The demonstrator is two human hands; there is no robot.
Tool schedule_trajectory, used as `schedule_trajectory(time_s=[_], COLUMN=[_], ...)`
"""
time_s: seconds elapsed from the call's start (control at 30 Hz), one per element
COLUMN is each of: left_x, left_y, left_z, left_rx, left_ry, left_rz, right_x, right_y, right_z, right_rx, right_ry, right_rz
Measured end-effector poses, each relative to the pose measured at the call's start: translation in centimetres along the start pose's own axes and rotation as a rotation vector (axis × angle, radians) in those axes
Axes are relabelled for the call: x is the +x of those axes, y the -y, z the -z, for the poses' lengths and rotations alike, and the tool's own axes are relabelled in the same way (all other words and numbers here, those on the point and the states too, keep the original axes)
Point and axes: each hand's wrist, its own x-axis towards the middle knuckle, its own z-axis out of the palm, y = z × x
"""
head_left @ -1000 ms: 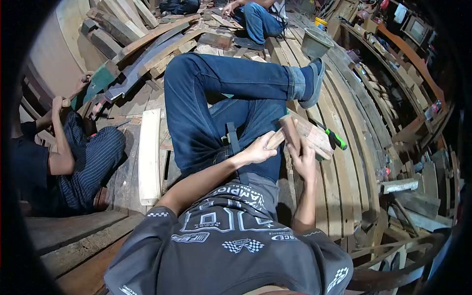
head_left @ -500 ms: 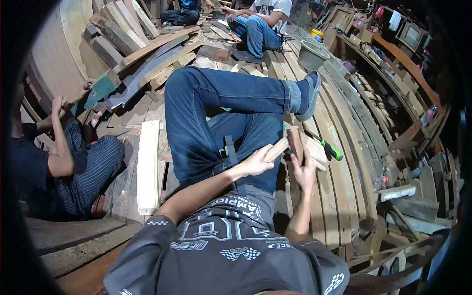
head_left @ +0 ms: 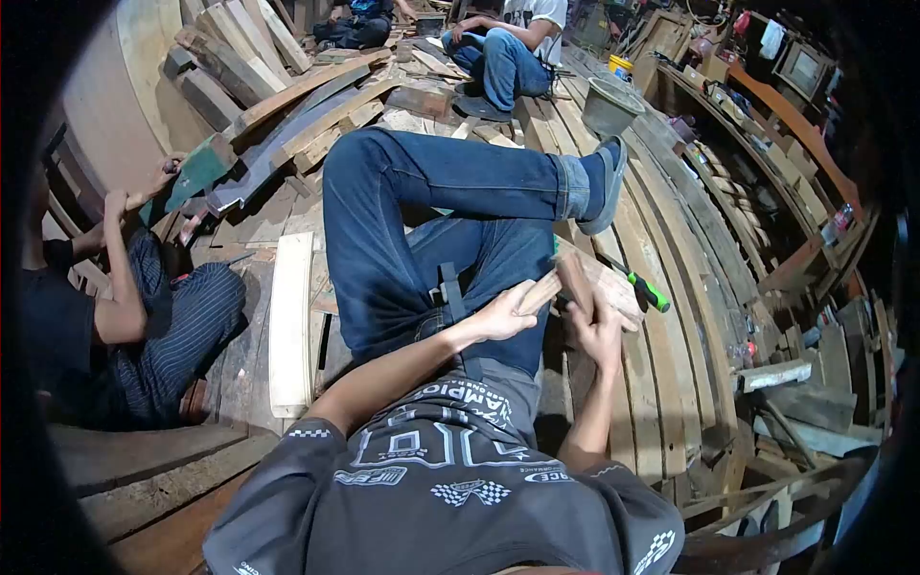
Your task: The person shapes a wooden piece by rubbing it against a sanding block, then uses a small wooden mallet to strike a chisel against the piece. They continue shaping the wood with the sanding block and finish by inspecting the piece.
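Observation:
My left hand (head_left: 505, 316) is closed round a pale strip of wood (head_left: 541, 291), whose far end points up and to the right. Wrapped round a brown wooden block (head_left: 576, 280) is my right hand (head_left: 599, 333), just right of the strip. The block's lower edge comes close to the strip's end. Behind the right hand lies a light wooden board (head_left: 616, 290). A tool with a bright green and black handle (head_left: 652, 293) rests on the planks beyond it. Both hands are over the edge of my lap.
A long pale timber piece (head_left: 291, 324) lies left of my legs. To the left sits a person in striped trousers (head_left: 182, 321), hands on a wooden piece. Two more people sit at the back among wood scraps. A grey bucket (head_left: 611, 107) stands on the slatted planks (head_left: 671, 335).
My right hand has shifted slightly right and down, and the brown block in it has tilted. The left hand stays almost in place. At the back, a person's arm has moved.

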Motion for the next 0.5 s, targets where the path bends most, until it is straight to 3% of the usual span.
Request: schedule_trajectory(time_s=[0.03, 0.1, 0.13, 0.17, 0.23, 0.27, 0.3, 0.37, 0.4, 0.43, 0.5], left_x=[-0.1, 0.8, 0.8, 0.9, 0.8, 1.0, 0.8, 0.5, 0.4, 0.4, 1.2], left_y=[-0.5, 2.9, 3.3, 3.7, 2.7, 2.9, 2.5, 1.7, 1.9, 1.4, 3.6], left_z=[0.1, -0.5, -0.7, -1.1, -1.2, -0.6, -0.4, -0.5, -0.6, -0.3, -0.7], left_rx=[0.029, 0.042, 0.053, -0.017, -0.152, 0.015, 0.019, 0.027, 0.138, 0.018, -0.043], left_ry=[0.037, -0.063, -0.112, -0.11, -0.105, -0.021, -0.024, -0.027, -0.121, -0.047, -0.05], left_rz=[0.038, -0.164, -0.265, -0.241, -0.196, -0.092, -0.067, -0.02, -0.185, -0.046, -0.037], right_x=[0.4, -0.2, -0.4, -0.6, -0.3, 0.1, -0.1, 0.0, -0.2, -0.3, -0.3], right_y=[-0.7, -1.6, -0.8, 0.3, 0.5, -0.6, -0.6, -0.1, 0.0, 0.3, 0.8], right_z=[-0.6, -1.2, -1.2, -1.0, 0.1, 0.3, 0.4, -0.1, -0.3, -0.6, -0.7], right_rx=[0.048, -0.014, -0.034, -0.051, 0.022, -0.066, 0.002, -0.004, -0.028, -0.05, -0.007], right_ry=[-0.169, -0.115, -0.061, -0.009, 0.126, 0.001, -0.021, -0.079, 0.008, 0.093, 0.091], right_rz=[0.067, 0.034, 0.158, 0.281, 0.178, 0.301, 0.035, 0.041, 0.11, 0.179, 0.194])
